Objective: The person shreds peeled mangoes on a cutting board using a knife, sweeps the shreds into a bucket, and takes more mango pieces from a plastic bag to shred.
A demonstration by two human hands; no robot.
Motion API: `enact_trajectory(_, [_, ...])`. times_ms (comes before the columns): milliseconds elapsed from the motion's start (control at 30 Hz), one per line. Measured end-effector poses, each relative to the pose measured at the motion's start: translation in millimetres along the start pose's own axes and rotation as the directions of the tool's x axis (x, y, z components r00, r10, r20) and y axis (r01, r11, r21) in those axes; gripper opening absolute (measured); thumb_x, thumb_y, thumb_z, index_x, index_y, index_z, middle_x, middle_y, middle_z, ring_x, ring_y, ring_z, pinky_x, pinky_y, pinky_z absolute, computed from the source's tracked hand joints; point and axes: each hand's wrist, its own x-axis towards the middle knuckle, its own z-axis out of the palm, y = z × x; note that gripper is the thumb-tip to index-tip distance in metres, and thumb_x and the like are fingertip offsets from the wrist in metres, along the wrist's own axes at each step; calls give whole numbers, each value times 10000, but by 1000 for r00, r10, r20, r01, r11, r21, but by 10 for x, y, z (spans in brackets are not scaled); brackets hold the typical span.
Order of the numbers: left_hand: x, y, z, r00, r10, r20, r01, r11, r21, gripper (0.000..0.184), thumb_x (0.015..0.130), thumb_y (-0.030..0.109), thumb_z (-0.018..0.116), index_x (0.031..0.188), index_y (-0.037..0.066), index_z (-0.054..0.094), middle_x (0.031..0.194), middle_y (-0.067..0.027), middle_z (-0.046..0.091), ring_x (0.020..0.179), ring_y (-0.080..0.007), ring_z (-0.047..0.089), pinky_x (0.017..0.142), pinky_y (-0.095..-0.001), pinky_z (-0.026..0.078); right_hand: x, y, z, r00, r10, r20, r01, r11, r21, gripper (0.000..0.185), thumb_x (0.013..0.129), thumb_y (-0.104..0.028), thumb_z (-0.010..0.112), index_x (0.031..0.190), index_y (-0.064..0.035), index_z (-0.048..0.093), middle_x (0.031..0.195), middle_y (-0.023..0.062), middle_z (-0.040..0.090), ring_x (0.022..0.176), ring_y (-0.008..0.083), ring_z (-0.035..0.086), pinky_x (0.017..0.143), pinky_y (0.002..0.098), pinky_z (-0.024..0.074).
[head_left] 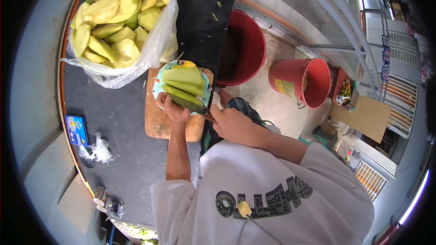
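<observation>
My right hand (pixel 227 122) grips the handle of a knife (pixel 193 105), whose dark blade points left along the lowest slice. Curled at the blade's far end, my left hand (pixel 175 109) is closed against the green fruit slice (pixel 181 92); the exact finger contact is partly hidden. More pale green, peeled fruit slices (pixel 181 75), like green mango, lie above it on a colourful patterned plate (pixel 159 86). Under the plate is a wooden cutting board (pixel 156 124). Up and to the left, a clear plastic bag (pixel 156 59) holds many peeled fruit pieces (pixel 111 18).
The board rests on a black tabletop (pixel 122 118). At its left edge are a blue box (pixel 76 129), crumpled plastic (pixel 101 149) and several cups (pixel 101 195). On the floor to the right stand a large red tub (pixel 247 45) and a red bucket (pixel 286 79).
</observation>
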Motion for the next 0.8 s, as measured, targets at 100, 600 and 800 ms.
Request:
enact_trajectory(100, [-7,2,2,1000,-6,1,6,1000,-22,683,884,569,589,1351,93,445,1205,-152,461,1096,-338,370,946,-507,353,-4,-18,-7,1000,15,20,-15,1000,-12,258,868,-94,594,1018,47,439,673,284,611,657,481,631,620,556,505])
enact_trajectory(600, [-54,3,-40,997,-70,16,69,997,28,900,832,775,543,1399,87,421,1175,-245,396,1110,-355,402,933,-508,368,301,180,218,1000,1,2,-1,998,-60,292,856,-99,626,1053,44,465,705,291,627,708,488,648,650,561,521])
enact_trajectory(800, [-105,-79,12,997,-79,17,80,995,-55,873,846,736,564,1417,96,403,1276,-239,323,1152,-346,408,939,-493,404,537,220,299,1000,9,-8,-10,999,-44,267,838,-65,600,1035,86,500,759,316,637,731,499,655,670,559,531])
